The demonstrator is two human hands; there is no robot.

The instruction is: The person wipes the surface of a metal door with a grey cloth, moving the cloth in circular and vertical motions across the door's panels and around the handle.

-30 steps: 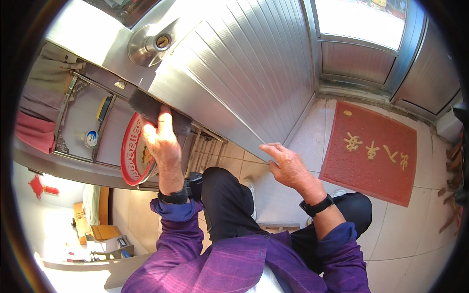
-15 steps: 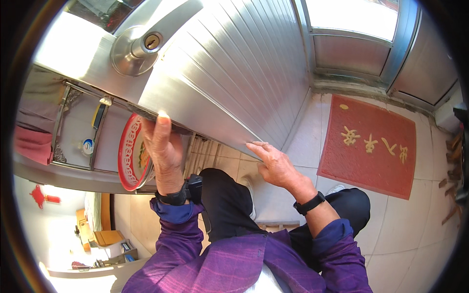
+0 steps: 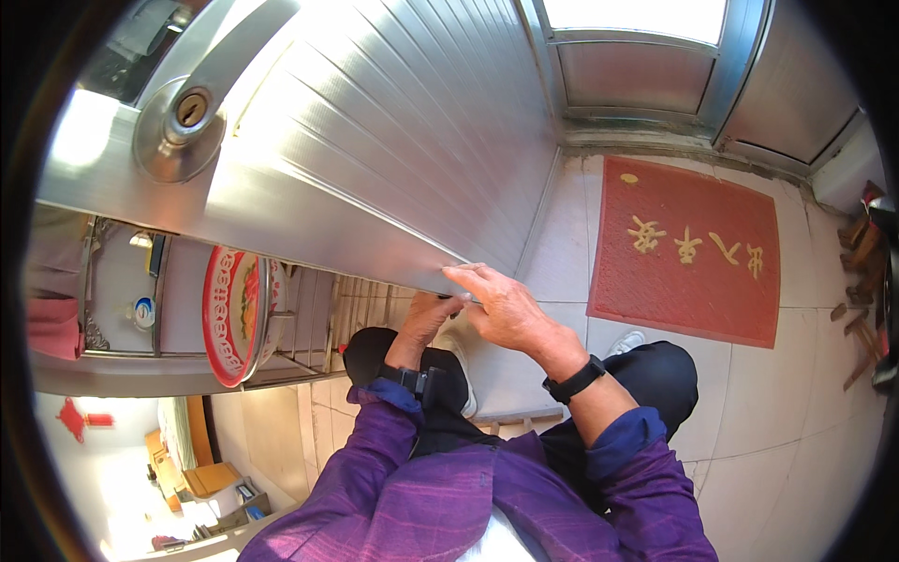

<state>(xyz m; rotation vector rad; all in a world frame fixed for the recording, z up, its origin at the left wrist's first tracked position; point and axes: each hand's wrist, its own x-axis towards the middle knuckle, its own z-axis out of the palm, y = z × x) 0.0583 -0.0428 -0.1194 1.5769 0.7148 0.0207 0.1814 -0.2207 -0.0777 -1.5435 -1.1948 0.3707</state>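
Observation:
A silver ribbed metal door [image 3: 375, 122] stands open in front of me, its lever handle with a keyhole [image 3: 192, 110] at the upper left. My right hand [image 3: 506, 309] rests at the door's lower edge, fingers stretched onto the metal face. Just left of it, my left hand [image 3: 426, 323] reaches up to the same edge. Its fingers are largely hidden by the door and the right hand, and something small and dark shows at the tips, too little to name.
Behind the door stands a metal rack [image 3: 159, 318] with a red-rimmed patterned basin [image 3: 225, 318] and a pink cloth [image 3: 54, 328]. A red doormat [image 3: 688, 253] with yellow characters lies on the tiled floor [image 3: 749, 403]. Wooden pieces [image 3: 857, 272] sit at the far right.
My left hand has moved right and down along the door's edge, beside the right hand. My right hand has shifted slightly left. The whole view has shifted, with door and mat further left.

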